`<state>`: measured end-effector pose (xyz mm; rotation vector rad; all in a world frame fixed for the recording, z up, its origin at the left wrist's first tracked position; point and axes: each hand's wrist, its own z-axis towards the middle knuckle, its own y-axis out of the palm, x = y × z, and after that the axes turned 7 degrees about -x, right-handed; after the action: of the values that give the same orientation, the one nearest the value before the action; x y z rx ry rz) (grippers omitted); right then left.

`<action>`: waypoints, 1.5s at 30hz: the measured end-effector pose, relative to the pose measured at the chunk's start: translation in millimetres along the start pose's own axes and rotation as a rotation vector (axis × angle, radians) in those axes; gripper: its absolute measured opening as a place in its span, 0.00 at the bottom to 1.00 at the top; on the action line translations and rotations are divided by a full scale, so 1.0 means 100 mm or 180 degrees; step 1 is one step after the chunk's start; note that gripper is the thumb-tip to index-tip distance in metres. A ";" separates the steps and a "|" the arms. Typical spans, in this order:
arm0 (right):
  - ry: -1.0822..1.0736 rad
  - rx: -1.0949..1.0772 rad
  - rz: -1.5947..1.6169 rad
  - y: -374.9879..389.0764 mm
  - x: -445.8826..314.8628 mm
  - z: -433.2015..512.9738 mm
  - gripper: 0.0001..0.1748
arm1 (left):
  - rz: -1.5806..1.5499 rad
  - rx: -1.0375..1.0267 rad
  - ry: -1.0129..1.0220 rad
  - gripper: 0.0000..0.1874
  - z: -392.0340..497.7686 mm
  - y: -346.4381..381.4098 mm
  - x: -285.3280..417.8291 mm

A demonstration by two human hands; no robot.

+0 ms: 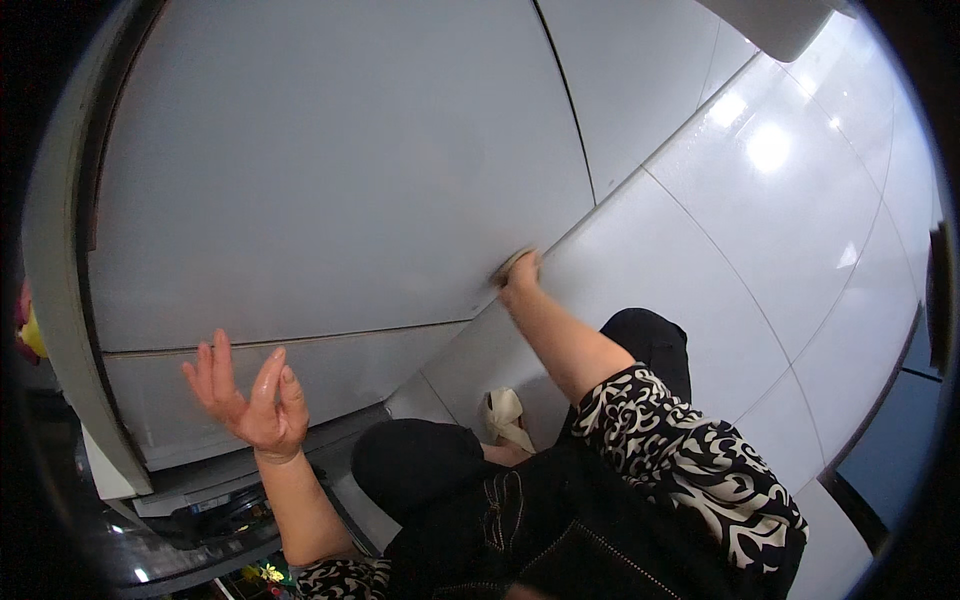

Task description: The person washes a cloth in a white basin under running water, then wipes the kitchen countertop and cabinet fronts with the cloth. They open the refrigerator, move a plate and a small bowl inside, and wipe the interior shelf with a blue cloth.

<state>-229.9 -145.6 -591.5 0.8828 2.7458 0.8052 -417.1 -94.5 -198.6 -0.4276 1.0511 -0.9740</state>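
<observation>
My right hand [523,271] presses a beige pad or folded cloth [514,264], slightly blurred, against the lower part of a pale grey tiled wall [337,180], close to where it meets the floor. The pad's exact kind cannot be told. My left hand [255,397] is raised at the lower left in front of the wall, its fingers apart and its skin wet-looking, with nothing in it.
Glossy white floor tiles [720,247] spread to the right. A grey frame edge [64,247] stands at the left, above a dark shelf [225,517] with objects. My light shoe [508,420] is on the floor. A grey object [780,26] juts in at the top right, and blue panels [892,427] lie at the right.
</observation>
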 end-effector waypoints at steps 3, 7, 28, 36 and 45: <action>0.0649 -0.0771 0.0450 0.17 0.30 -0.31 0.32 | -0.0167 -0.0106 -0.0113 0.09 -0.08 0.11 0.07; 0.0620 -0.1102 0.0610 0.71 -0.05 -1.10 0.20 | -0.0307 -0.0128 -0.0324 0.07 -0.16 0.22 0.13; -0.7382 -0.2951 -0.6482 0.75 -1.23 -1.30 0.25 | -0.0613 -0.0449 -0.1149 0.06 -0.77 -0.06 0.39; -0.7255 -0.1384 -0.2900 1.92 -0.54 -2.56 0.39 | -0.0694 -0.0396 -0.1799 0.07 -0.97 -0.18 0.43; -0.8013 -0.4387 -0.5478 1.42 1.01 -2.72 0.25 | -0.0581 -0.0198 -0.2449 0.11 -1.30 -0.43 0.50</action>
<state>-321.4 -112.4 -283.4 -0.6693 -0.2206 0.1833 -542.8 -141.2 -255.7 -0.8762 0.3468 -0.8256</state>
